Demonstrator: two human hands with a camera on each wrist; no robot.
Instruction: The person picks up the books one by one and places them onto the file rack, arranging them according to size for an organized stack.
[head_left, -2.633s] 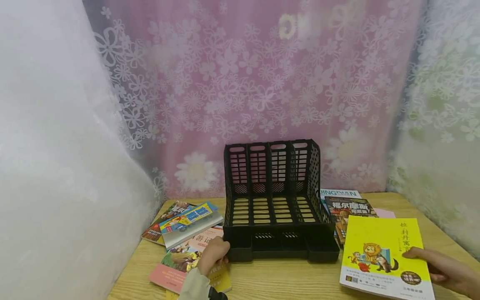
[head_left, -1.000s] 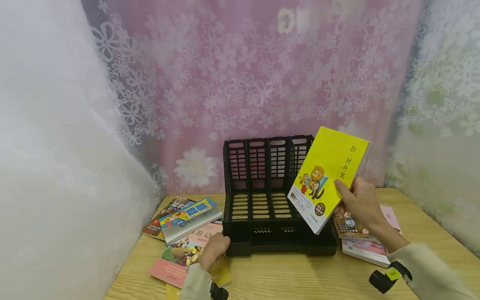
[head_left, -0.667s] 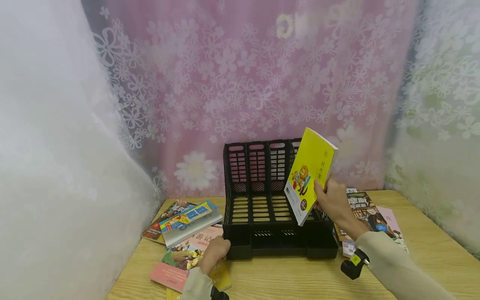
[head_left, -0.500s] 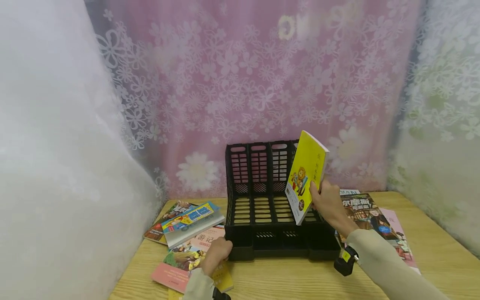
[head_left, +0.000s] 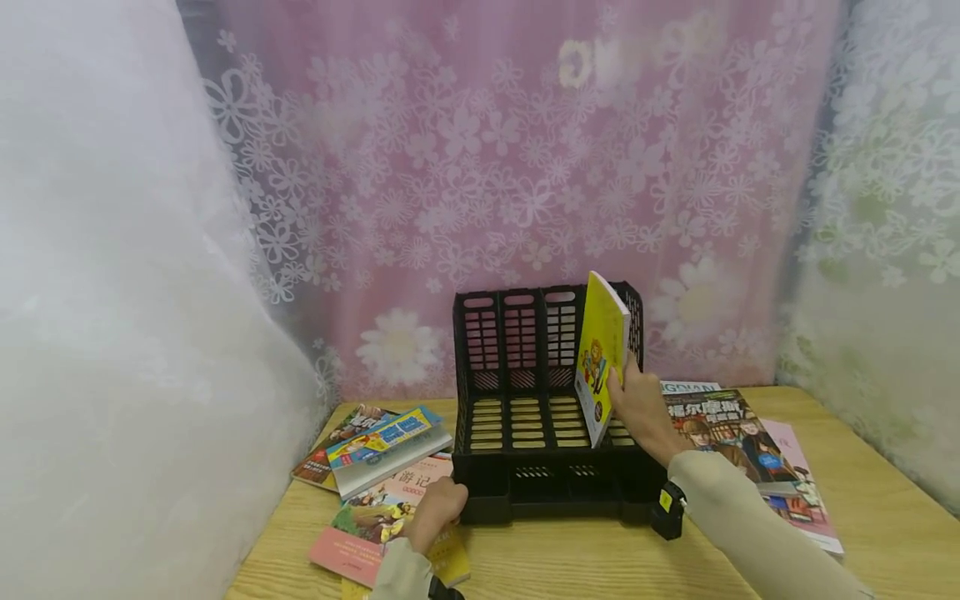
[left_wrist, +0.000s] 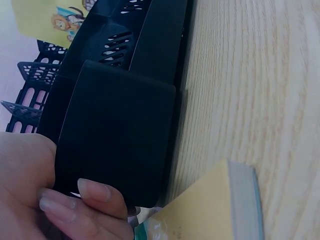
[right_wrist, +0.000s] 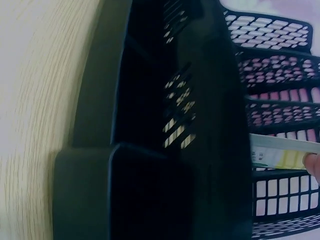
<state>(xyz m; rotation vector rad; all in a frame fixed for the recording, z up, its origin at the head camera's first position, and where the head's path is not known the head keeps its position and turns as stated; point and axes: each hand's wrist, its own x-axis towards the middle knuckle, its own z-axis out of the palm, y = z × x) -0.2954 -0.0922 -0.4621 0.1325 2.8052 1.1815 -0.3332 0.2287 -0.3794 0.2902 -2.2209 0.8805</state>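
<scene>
Right of centre, my right hand (head_left: pixel 640 408) pinches the yellow book (head_left: pixel 597 342), apparently mid-slotting; my left hand (head_left: pixel 441 505) grips the rack (head_left: pixel 564 493); next, probably, lower it.

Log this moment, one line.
right hand: holds yellow paperback book roughly upright in black plastic file rack; left hand: holds rack's front corner

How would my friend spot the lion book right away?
Find the black rack on the wooden table. Toward the rack's right side is a yellow book with a lion on its cover. It alone is held up; the other books lie beside the rack.
</scene>
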